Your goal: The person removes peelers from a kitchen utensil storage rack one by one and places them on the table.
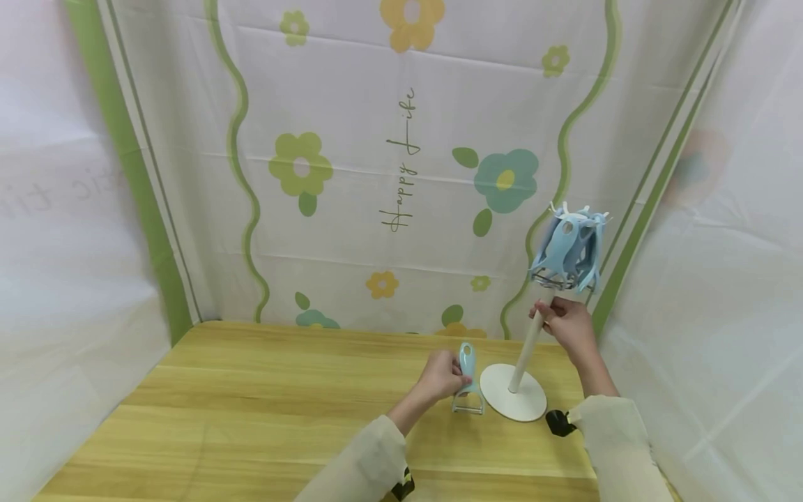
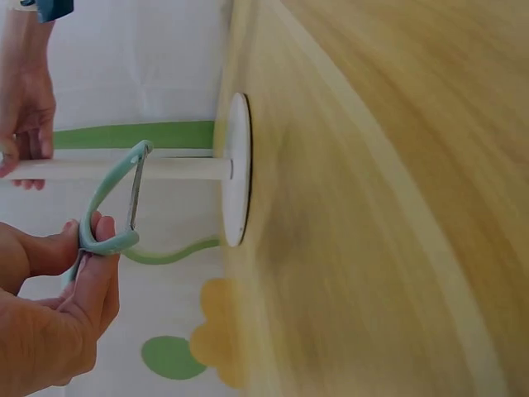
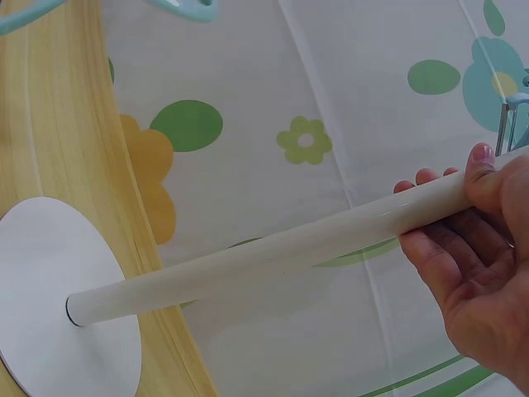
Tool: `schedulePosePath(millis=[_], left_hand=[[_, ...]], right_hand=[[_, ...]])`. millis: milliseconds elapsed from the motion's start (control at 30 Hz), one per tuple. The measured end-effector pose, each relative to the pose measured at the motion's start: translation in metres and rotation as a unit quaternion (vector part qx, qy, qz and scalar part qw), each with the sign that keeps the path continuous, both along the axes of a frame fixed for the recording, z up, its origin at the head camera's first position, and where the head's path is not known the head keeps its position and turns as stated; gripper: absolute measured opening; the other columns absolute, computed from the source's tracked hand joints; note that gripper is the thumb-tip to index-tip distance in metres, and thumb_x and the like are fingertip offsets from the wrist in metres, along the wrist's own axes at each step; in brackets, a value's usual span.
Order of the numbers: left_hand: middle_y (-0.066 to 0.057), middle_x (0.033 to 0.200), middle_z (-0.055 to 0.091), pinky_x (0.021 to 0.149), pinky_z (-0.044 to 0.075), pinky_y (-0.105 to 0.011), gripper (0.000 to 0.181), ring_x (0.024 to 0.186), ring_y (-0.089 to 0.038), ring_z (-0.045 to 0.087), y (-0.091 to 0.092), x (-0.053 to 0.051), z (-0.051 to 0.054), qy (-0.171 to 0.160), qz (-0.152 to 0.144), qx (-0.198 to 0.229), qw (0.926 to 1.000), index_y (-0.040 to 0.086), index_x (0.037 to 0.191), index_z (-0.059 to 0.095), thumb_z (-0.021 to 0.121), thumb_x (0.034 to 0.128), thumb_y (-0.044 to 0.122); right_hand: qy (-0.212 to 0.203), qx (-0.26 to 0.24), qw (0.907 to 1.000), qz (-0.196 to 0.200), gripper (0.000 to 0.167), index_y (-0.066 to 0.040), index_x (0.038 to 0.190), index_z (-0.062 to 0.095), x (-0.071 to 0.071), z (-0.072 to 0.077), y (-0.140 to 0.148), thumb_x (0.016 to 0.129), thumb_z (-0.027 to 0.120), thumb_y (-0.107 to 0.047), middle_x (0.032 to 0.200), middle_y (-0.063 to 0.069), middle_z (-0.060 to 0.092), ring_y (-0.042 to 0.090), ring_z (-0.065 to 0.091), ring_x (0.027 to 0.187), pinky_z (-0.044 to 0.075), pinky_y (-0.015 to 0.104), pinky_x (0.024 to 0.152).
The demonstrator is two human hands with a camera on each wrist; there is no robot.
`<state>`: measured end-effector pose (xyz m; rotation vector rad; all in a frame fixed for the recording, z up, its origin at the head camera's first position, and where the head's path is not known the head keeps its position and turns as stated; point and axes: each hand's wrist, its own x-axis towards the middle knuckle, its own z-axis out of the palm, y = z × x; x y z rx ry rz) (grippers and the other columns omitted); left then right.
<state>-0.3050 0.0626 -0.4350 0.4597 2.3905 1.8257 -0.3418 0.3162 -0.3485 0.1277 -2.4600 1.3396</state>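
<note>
My left hand point(image 1: 439, 376) pinches a light blue Y-shaped peeler point(image 1: 467, 359) by its handle, between thumb and fingers. Its metal blade points down, and the left wrist view shows the blade across the peeler's curved frame point(image 2: 92, 203). Just right of it stands a white stand with a round base point(image 1: 498, 401) and an upright pole point(image 1: 527, 355). High on that pole, my right hand point(image 1: 569, 328) grips with thumb and fingers around it. Several blue peelers point(image 1: 561, 247) hang from the white hooks at the stand's top, handles up, directly above the right hand.
A wooden table point(image 1: 251, 404) lies under both hands. Behind it hangs a white curtain point(image 1: 351, 104) with printed flowers, and more white sheeting point(image 1: 721, 314) rises close on the right side. Black devices are worn at both wrists.
</note>
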Motion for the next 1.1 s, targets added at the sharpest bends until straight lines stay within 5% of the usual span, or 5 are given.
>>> schedulePosePath(millis=[333,533,1100], left_hand=[[-0.015,0.067,0.071,0.051,0.055,-0.02,0.004,0.06,-0.023,0.071,-0.002,0.002,-0.023,0.007,0.013,-0.077,0.9969,-0.009,0.085,0.07,0.072,0.0828,-0.007],[-0.014,0.064,0.069,0.051,0.055,-0.022,0.005,0.054,-0.017,0.065,0.0,0.004,-0.032,-0.014,0.019,-0.08,0.9965,-0.007,0.078,0.069,0.072,0.0812,-0.009],[-0.005,0.052,0.058,0.043,0.043,-0.016,0.018,0.044,-0.01,0.048,0.003,0.002,-0.053,-0.057,0.033,-0.114,0.9913,-0.004,0.066,0.065,0.073,0.0817,-0.007]], right_hand=[[0.002,0.005,0.9999,-0.01,0.045,0.006,0.117,0.067,0.002,-0.001,-0.001,0.102,0.055,-0.035,0.102,0.019,0.075,-0.008,0.061,0.084,0.059,0.022,0.079],[0.005,0.001,1.0,-0.004,0.048,0.006,0.116,0.067,0.001,-0.001,-0.001,0.101,0.056,-0.038,0.101,0.018,0.075,-0.008,0.061,0.085,0.055,0.013,0.075],[0.008,0.0,1.0,-0.003,0.048,0.007,0.116,0.067,0.001,0.0,-0.002,0.101,0.055,-0.038,0.099,0.017,0.075,-0.008,0.061,0.084,0.055,0.013,0.075]])
